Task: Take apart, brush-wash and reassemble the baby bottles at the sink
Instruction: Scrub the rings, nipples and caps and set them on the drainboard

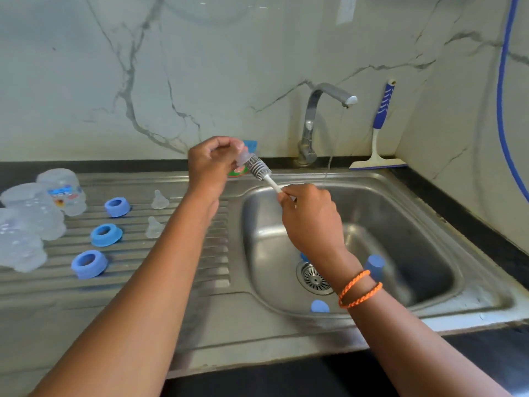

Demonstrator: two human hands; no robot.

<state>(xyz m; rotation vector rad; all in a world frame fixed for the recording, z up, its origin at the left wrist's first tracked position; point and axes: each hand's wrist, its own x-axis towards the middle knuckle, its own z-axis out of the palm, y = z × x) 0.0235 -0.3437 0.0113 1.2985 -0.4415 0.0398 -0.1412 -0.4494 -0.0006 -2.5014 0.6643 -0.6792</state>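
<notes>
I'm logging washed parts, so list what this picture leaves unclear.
- Head view: the teat in the left hand is mostly hidden by fingers and the brush.
- A blue part in the sink lies behind the right hand.
- Bottles are blurred, partly cut by the left edge.

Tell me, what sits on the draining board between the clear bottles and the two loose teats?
In the head view, three blue rings stand in a slanted row between the bottles and the teats.
</notes>
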